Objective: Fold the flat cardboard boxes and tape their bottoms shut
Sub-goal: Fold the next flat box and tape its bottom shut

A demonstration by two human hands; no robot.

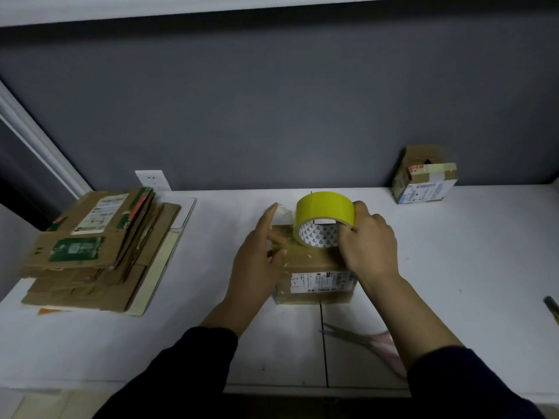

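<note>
A small folded cardboard box [314,281] with a white shipping label stands on the white table in front of me. My right hand [367,243] grips a roll of yellow tape [323,217] just above the box's top. A clear strip of tape [282,214] runs left from the roll. My left hand [257,261] pinches the strip's free end between index finger and thumb above the box's left edge. A stack of flat cardboard boxes [96,252] lies at the left.
Pink-handled scissors [367,343] lie on the table near my right forearm. A taped, folded box [425,176] stands at the back right against the grey wall. A dark tool tip [552,305] shows at the right edge. A wall socket [152,179] sits behind the stack.
</note>
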